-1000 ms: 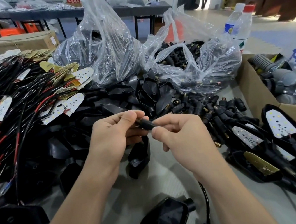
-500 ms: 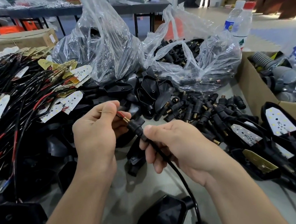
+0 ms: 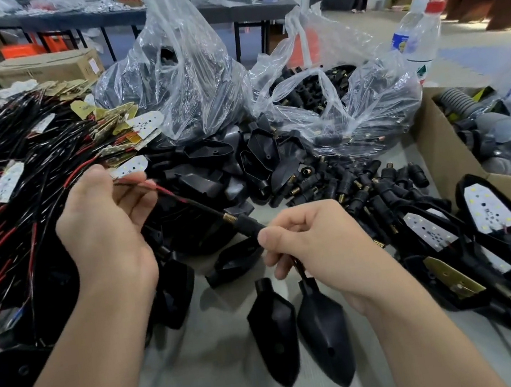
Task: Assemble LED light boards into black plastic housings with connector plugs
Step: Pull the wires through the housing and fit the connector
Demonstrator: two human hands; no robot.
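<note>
My left hand [image 3: 107, 235] pinches a red and black wire pair [image 3: 169, 194] that runs down into a black connector plug [image 3: 245, 224] with a brass threaded end. My right hand [image 3: 315, 240] grips the lower part of that plug, and the wire continues under it to a black housing [image 3: 321, 324] hanging below. A second black housing [image 3: 273, 327] lies beside it on the table. A white LED board [image 3: 129, 167] sits just above my left fingers, and whether it belongs to this wire is unclear.
A heap of wired LED boards [image 3: 2, 181] fills the left. Loose housings [image 3: 212, 173] and plugs [image 3: 357, 186] lie in the middle, behind them two plastic bags [image 3: 186, 72]. Assembled lights [image 3: 491, 214] lie right, beside a cardboard box [image 3: 444, 155] and water bottles [image 3: 415, 39].
My hands have drawn apart, the left up and left, pulling the red and black wire through the plug. The attached housing has swung up next to the one on the table.
</note>
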